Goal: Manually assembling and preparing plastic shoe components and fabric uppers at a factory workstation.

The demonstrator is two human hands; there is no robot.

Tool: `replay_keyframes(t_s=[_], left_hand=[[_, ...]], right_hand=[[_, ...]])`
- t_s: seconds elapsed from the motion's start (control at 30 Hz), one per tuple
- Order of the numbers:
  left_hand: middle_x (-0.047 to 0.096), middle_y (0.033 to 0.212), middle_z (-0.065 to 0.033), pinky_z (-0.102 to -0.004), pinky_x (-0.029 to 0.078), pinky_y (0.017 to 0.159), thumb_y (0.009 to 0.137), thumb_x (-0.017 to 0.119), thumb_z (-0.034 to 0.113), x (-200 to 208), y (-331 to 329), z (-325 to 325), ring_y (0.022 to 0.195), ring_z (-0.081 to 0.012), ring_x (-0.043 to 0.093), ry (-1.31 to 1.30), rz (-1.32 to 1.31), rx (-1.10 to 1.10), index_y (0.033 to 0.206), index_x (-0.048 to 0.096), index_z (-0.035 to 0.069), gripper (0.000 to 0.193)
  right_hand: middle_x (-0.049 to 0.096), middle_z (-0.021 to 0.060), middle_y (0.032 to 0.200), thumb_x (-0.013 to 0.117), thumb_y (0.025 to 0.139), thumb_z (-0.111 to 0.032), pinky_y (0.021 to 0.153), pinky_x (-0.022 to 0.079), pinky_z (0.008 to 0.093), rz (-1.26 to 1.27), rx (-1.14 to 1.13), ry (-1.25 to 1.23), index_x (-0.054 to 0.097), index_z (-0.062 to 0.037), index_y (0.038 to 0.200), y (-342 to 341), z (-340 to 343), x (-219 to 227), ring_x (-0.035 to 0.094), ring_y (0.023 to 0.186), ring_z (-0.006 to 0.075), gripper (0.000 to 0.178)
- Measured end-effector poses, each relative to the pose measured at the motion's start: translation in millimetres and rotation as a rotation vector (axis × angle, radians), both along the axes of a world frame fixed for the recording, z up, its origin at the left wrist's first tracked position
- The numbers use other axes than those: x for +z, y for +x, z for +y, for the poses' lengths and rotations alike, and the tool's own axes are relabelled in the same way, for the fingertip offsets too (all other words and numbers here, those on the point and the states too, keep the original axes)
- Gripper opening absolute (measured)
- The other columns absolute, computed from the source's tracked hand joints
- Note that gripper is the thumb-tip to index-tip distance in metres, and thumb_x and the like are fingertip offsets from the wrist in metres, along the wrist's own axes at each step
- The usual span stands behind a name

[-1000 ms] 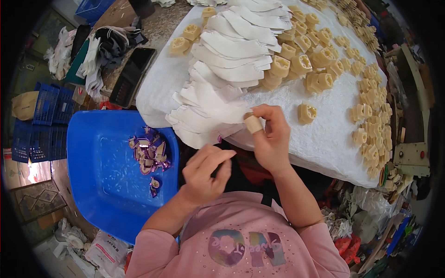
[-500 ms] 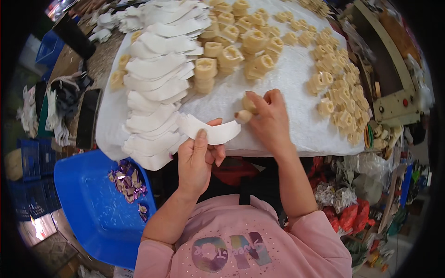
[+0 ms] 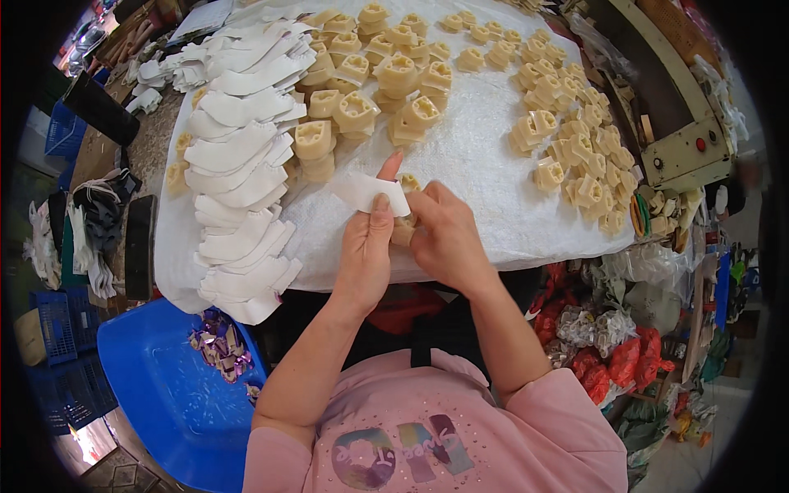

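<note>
My left hand (image 3: 367, 251) pinches a white curved strip (image 3: 366, 194) between thumb and fingers, its index finger pointing away from me. Close against it, my right hand (image 3: 448, 234) grips a beige moulded block (image 3: 408, 182), shaped like a shoe heel; fingers and strip partly cover it. The strip's right end meets the block, but whether it sticks there I cannot tell. Left of my hands lies a long overlapping row of similar white strips (image 3: 234, 177). Beyond them, more beige blocks with hollowed tops (image 3: 314, 140) stand in groups, some stacked.
A white sheet (image 3: 485, 164) covers the table. Many small beige blocks (image 3: 588, 156) are heaped on its right side. A blue tub (image 3: 164, 386) below left holds shiny purple pieces (image 3: 220, 345). A dark phone-like slab (image 3: 140, 246) lies left; a metal machine frame (image 3: 682, 156) stands right.
My right hand has brought the beige block leftward and nearer to me, up against the white strip. My left hand has turned the strip, and the hands are now together.
</note>
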State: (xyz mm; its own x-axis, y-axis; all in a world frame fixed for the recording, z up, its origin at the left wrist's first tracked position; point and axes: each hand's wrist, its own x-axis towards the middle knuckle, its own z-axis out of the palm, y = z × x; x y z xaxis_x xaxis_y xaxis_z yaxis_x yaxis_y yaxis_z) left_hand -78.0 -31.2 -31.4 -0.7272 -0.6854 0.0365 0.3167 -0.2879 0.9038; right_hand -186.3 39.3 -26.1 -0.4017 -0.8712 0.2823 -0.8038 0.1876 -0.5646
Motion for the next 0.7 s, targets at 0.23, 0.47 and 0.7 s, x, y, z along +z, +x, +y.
replay_keyframes(t_s=[0.23,0.47,0.7], left_hand=[[0.045,0.132,-0.0059,-0.0287,0.038,0.094,0.101,0.032,0.030,2,5,-4,0.117,-0.0133,0.045,0.066,-0.111,0.011,0.139,0.035,0.006,0.045],[0.052,0.116,-0.0096,-0.0285,0.042,0.079,0.100,0.036,0.025,-6,29,1,0.094,-0.0132,0.049,0.200,-0.027,0.121,0.131,0.041,-0.003,0.042],[0.054,0.112,-0.0119,-0.0303,0.043,0.081,0.099,0.039,0.019,-5,55,24,0.095,-0.0149,0.051,0.305,0.075,0.217,0.125,0.044,-0.008,0.038]], right_hand=[[0.058,0.0137,0.098,0.056,0.073,0.001,0.081,0.040,0.0406,-0.079,-0.037,-0.145,0.058,-0.0039,0.108,3,27,-11,0.054,0.090,0.0307,0.035],[0.058,0.0111,0.101,0.064,0.074,-0.006,0.087,0.036,0.0396,0.146,-0.142,-0.179,0.058,-0.0049,0.109,-4,41,-21,0.052,0.094,0.0299,0.036],[0.061,0.0108,0.091,0.068,0.076,-0.003,0.072,0.048,0.0325,-0.531,0.059,-0.455,0.059,-0.0031,0.102,28,44,17,0.059,0.079,0.0244,0.027]])
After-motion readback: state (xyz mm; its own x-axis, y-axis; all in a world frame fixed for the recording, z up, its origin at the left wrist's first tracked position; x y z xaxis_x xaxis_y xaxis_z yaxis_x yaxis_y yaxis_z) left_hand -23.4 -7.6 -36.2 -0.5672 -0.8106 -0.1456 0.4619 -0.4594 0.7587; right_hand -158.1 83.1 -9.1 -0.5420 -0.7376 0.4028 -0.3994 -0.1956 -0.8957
